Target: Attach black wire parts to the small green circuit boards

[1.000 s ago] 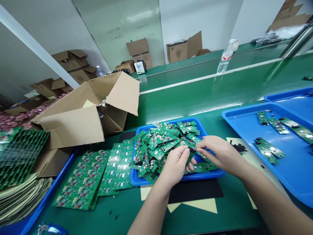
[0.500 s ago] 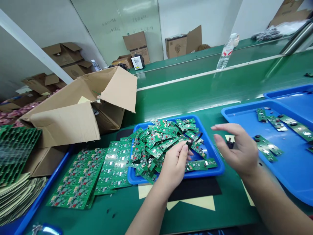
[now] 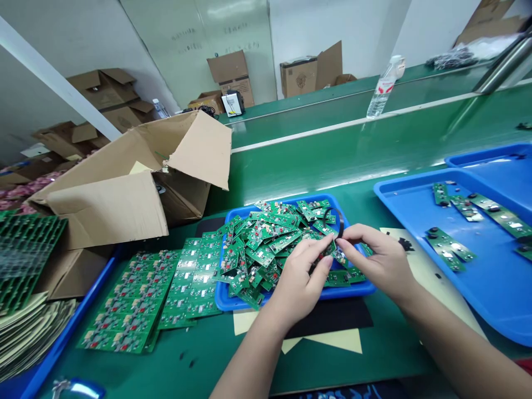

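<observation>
Over the tray of circuit boards, my left hand [image 3: 303, 277] is closed in a pinch on a thin, curved black strip [image 3: 341, 223]. My right hand [image 3: 380, 263] meets it from the right, thumb and forefinger pinched at the strip's lower end. The fingertips of both hands nearly touch there, and they hide that end of the strip. Beneath the hands, small green circuit boards [image 3: 266, 235] lie heaped in a blue tray [image 3: 222, 302].
Panels of joined circuit boards [image 3: 128, 305] lie left of the tray, before an open cardboard box [image 3: 103, 205]. On the right, a larger blue tray [image 3: 494, 288] holds several boards. Small black pieces [image 3: 404, 244] sit on yellowish paper [image 3: 440, 293]. A water bottle [image 3: 380, 94] stands farther back.
My right hand has moved left from beside the tray to my left hand and closed at the strip. The strip now curves upward; small black pieces show on the paper where my right hand was.
</observation>
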Tool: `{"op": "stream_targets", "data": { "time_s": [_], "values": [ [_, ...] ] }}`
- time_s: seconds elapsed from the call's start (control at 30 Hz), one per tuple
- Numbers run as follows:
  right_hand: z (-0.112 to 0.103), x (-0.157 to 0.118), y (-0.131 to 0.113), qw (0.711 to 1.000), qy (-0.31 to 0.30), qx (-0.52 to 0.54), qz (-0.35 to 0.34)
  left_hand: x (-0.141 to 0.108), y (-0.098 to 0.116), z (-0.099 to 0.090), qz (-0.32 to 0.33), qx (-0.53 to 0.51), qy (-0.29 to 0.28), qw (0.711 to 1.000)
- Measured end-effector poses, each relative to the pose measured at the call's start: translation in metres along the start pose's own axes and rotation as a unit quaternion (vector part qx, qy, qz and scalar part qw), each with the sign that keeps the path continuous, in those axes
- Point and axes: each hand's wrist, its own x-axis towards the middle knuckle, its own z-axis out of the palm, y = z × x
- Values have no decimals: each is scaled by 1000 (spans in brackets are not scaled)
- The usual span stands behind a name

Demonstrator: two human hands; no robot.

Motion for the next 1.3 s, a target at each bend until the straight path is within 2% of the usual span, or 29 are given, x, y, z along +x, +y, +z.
{"op": "stream_targets", "data": {
  "time_s": [0.13, 0.33, 0.43, 0.5, 0.57, 0.63, 0.73, 0.83, 0.93, 1.03, 1.1, 1.3],
  "values": [
    [1, 1, -1, 1000, -1, -5, -10, 0, -2, 1, -6, -2, 9, 1000],
    [-4, 4, 3, 996, -13, 33, -84, 0, -5, 1, 4, 8, 46, 999],
    [-8, 3, 6, 993, -54, 77, -73, 0, -8, 1, 59, 34, 99, 993],
    [-7, 2, 7, 987, -90, 131, -16, 0, -10, 0, 125, 63, 136, 981],
    [-3, 2, 7, 969, -115, 202, 78, 1, -10, -1, 196, 104, 154, 963],
    [0, 3, 7, 933, -148, 283, 166, 1, -11, -3, 249, 152, 155, 944],
    [2, 5, 6, 871, -194, 387, 231, 1, -12, -4, 277, 224, 156, 921],
    [-1, 4, 4, 844, -219, 417, 256, 1, -15, -5, 284, 262, 168, 907],
    [-3, 2, 4, 840, -239, 406, 270, 2, -17, -6, 293, 273, 179, 899],
    [-3, 1, 3, 840, -231, 408, 275, 4, -18, -6, 295, 269, 191, 897],
    [-2, 2, 3, 829, -225, 429, 279, 5, -17, -6, 287, 256, 189, 904],
    [-1, 2, -1, 768, -228, 510, 312, 4, -15, -1, 256, 176, 146, 939]
  ]
}}
